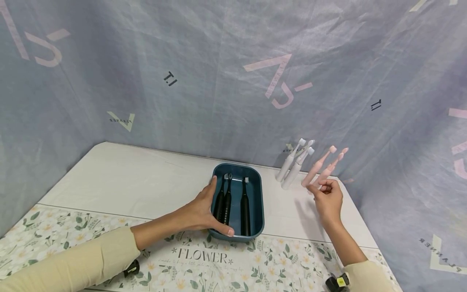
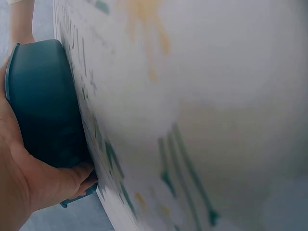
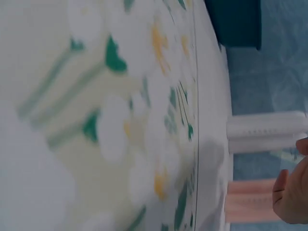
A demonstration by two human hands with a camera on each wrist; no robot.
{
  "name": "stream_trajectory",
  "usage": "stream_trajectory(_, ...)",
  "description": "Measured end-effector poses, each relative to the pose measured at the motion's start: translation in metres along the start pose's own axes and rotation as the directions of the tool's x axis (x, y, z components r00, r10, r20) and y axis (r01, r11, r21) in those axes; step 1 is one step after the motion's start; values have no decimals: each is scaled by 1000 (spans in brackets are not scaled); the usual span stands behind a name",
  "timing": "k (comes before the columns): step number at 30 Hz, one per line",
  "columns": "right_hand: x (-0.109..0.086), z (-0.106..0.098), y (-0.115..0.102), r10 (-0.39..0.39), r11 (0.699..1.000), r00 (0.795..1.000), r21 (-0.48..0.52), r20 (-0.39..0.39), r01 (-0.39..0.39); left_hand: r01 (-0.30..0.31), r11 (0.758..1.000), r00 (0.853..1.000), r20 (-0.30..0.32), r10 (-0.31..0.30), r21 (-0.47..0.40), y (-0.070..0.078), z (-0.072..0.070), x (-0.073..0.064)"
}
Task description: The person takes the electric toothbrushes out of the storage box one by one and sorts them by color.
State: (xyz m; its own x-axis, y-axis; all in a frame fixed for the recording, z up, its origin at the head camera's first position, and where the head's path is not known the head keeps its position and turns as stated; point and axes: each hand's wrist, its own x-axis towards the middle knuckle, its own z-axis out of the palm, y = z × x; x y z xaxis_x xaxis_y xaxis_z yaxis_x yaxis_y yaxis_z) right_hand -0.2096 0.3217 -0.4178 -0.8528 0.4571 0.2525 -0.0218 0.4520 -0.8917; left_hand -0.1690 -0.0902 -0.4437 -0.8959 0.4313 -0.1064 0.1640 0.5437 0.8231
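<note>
My left hand [image 1: 200, 209] grips the left near corner of a dark blue-green plastic bin [image 1: 258, 202], with the thumb over its near rim and the fingers along its left side. In the bin lie three black electric toothbrushes [image 1: 245, 211], two close together on the left and one on the right. At the right, my right hand [image 1: 330, 200] is in front of the pink electric toothbrushes [image 1: 314, 170], its thumb and fingers bent. The right wrist view shows a gap between thumb and finger; whether they touch a toothbrush is unclear. White electric toothbrushes [image 1: 292, 174] stand upright beside the pink ones.
The white table [image 1: 146, 174] has a floral cloth [image 1: 175, 263] printed FLOWER along its near side. Grey-blue curtain fabric [image 1: 204, 89] with printed letters hangs behind and at both sides, close behind the standing toothbrushes. Dark cameras are strapped at both wrists.
</note>
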Motion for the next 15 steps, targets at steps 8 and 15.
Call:
stream_trajectory(8,-13,18,-9,26,1000,989,-12,142,-24,7,1000,1000,2,-7,-7,1,0,0)
stream_trajectory(15,-20,30,-18,51,999,966,-4,252,-52,-4,1000,1000,4,4,-4,0,1,1)
